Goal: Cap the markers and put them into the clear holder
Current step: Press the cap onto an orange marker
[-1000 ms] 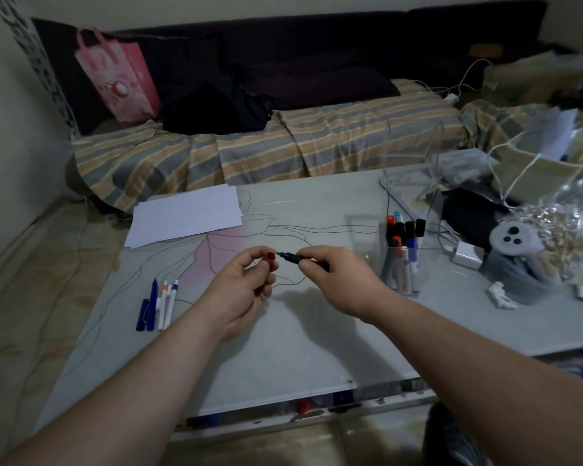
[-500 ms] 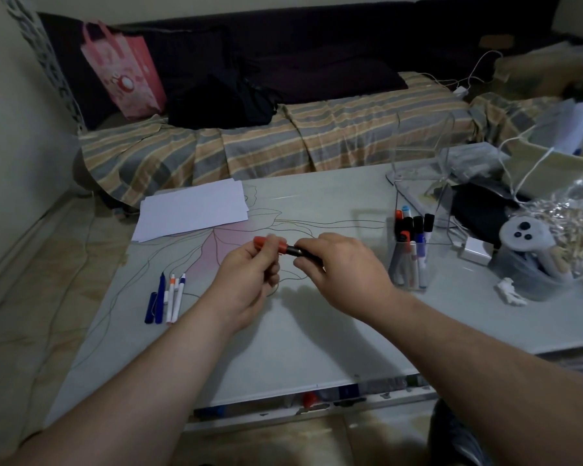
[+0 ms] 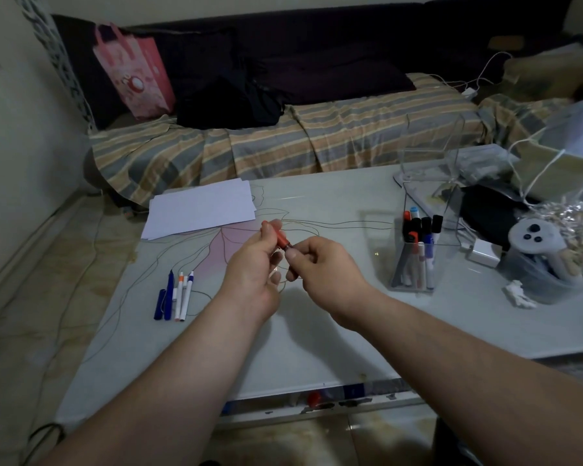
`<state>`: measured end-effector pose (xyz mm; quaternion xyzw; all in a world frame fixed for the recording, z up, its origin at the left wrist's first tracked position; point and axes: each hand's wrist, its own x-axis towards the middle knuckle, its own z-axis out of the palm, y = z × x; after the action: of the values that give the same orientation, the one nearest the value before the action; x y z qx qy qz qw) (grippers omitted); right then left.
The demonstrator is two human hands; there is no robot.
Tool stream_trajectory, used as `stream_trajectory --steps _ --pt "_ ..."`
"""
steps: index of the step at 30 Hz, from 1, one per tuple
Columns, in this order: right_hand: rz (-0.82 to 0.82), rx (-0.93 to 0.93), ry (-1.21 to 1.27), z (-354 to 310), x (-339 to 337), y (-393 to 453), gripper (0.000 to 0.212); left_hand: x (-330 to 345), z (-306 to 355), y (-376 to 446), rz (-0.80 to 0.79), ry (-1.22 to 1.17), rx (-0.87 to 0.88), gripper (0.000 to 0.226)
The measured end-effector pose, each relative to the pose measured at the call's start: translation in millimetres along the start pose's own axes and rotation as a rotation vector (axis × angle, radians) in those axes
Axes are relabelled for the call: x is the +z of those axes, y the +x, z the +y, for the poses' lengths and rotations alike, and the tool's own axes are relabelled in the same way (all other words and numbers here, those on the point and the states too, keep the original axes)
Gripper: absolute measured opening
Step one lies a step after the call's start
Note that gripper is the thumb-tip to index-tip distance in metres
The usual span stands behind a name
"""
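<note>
Both hands meet above the middle of the white table (image 3: 317, 331). My left hand (image 3: 254, 264) pinches a red cap (image 3: 280, 237) that sits on the end of a dark marker. My right hand (image 3: 320, 267) grips the marker's body, which is mostly hidden in the fist. The clear holder (image 3: 414, 264) stands to the right of my hands and has several capped markers upright in it. A blue cap and three more markers (image 3: 175, 295) lie side by side on the table's left part.
A sheet stack of white paper (image 3: 199, 210) lies at the back left. The table's right end is crowded with a white controller (image 3: 532, 240), a white adapter (image 3: 483, 252), bags and cables. A striped sofa runs behind the table.
The red cap, held apart from the bare marker tip a second ago, has been pushed onto the marker. The hands have come together and tilted the marker.
</note>
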<state>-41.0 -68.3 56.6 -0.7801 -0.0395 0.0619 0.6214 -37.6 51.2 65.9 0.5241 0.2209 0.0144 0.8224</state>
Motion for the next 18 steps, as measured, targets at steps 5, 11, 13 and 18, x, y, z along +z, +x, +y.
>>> stream_trajectory --steps 5,11,13,18 --pt "-0.038 -0.018 0.09 -2.8 -2.5 0.9 0.011 9.0 7.9 -9.8 -0.023 0.14 0.17 0.024" --pt "-0.08 -0.305 -0.501 -15.6 -45.6 -0.5 0.012 29.9 -1.4 -22.3 -0.204 0.145 0.272 0.023" --pt "-0.006 -0.399 -0.616 -21.3 -70.3 1.7 0.014 36.7 -6.8 -20.6 -0.272 0.193 0.301 0.029" --pt "0.388 -0.326 -0.492 -33.4 -149.2 1.7 0.036 50.3 -24.9 -18.1 -0.321 0.388 0.27 0.035"
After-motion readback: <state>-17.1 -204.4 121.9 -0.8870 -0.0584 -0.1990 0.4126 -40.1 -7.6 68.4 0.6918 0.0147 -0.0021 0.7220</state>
